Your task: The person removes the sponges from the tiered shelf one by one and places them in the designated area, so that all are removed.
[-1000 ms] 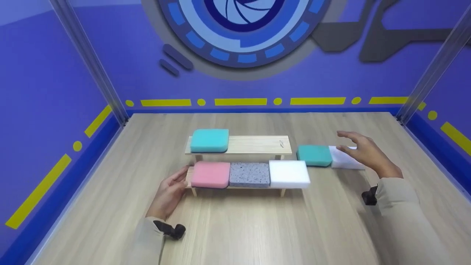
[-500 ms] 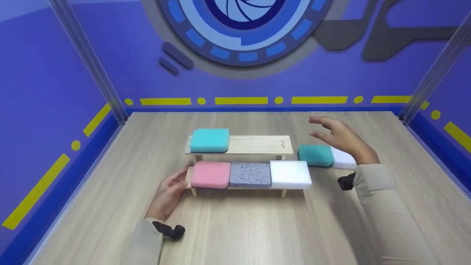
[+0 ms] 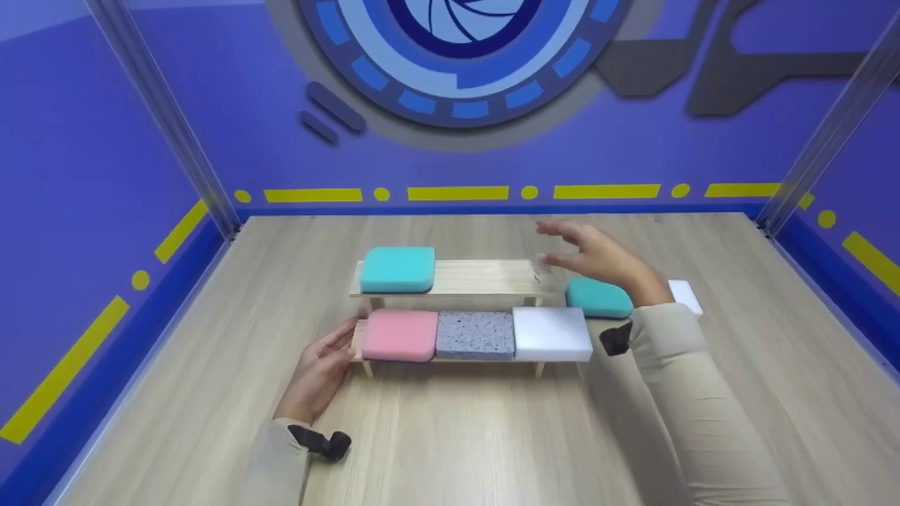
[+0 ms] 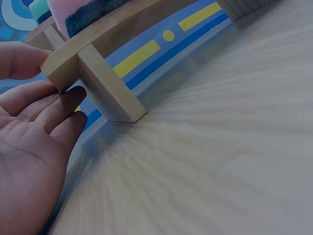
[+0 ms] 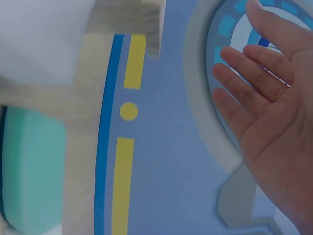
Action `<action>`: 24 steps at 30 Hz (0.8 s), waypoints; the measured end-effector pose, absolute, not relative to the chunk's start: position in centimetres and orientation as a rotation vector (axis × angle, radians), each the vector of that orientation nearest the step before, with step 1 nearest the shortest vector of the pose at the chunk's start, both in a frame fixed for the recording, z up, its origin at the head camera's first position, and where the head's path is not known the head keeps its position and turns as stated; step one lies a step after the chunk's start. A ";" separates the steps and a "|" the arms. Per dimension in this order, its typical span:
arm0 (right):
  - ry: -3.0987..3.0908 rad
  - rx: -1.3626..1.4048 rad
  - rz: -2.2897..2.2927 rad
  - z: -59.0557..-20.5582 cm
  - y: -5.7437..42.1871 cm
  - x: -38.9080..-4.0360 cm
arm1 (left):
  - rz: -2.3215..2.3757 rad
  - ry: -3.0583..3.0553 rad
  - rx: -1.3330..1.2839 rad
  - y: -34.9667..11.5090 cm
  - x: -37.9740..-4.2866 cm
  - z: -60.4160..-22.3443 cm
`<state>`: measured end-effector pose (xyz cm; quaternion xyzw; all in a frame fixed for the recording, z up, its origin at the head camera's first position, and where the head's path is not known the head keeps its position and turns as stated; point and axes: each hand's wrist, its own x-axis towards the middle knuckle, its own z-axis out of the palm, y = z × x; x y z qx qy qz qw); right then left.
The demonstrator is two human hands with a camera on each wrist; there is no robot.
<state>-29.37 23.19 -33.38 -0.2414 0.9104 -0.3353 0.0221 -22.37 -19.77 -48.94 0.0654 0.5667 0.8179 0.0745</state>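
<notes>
My left hand (image 3: 314,376) grips the left end of the front wooden shelf (image 3: 359,339). In the left wrist view its thumb and fingers meet the board's end (image 4: 68,73), beside a leg. Along that shelf sit a pink sponge (image 3: 399,335), a speckled grey sponge (image 3: 475,334) and a white sponge (image 3: 552,333). Behind it, the back wooden shelf (image 3: 478,277) bears a turquoise sponge (image 3: 398,269) at its left. My right hand (image 3: 608,266) hovers, holding nothing, near that shelf's right end. Fingers of the right hand (image 5: 274,98) look spread and relaxed in the right wrist view.
On the table (image 3: 450,436), right of the shelves, lies a green sponge (image 3: 596,297). A white block (image 3: 684,296) is beyond it, partly hidden by my right arm. Blue printed panels (image 3: 450,169) enclose the back and sides.
My right hand has moved left, from above the white block on the table to the back shelf's right end. The left hand keeps its place at the front shelf, and the sponges have not moved.
</notes>
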 end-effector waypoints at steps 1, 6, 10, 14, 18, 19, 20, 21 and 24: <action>2.814 -0.756 -1.035 -33.4 22.8 -29.4 | 2.456 1.702 0.200 -19.8 -22.4 -49.0; 2.798 -0.758 -1.007 -33.2 20.8 -29.3 | 2.458 1.704 0.195 -19.7 -22.3 -49.0; 2.791 -0.757 -0.973 -32.9 19.1 -29.3 | 2.467 1.688 0.160 -19.6 -22.3 -48.9; 2.788 -0.777 -0.940 -32.9 17.4 -29.2 | 2.459 1.703 0.145 -19.6 -22.4 -48.8; 2.799 -0.836 -0.925 -32.9 15.7 -29.2 | 2.453 1.718 0.164 -19.6 -22.5 -48.7; 2.795 -0.856 -0.930 -33.0 15.4 -29.3 | 2.456 1.712 0.162 -19.6 -22.5 -48.7; 2.792 -0.875 -0.936 -33.0 15.0 -29.3 | 2.455 1.713 0.165 -19.6 -22.6 -48.7; 2.787 -0.891 -0.944 -33.1 14.6 -29.4 | 2.457 1.707 0.162 -19.6 -22.5 -48.7; 2.759 -0.909 -0.973 -33.3 13.4 -29.5 | 2.456 1.705 0.150 -19.6 -22.5 -48.8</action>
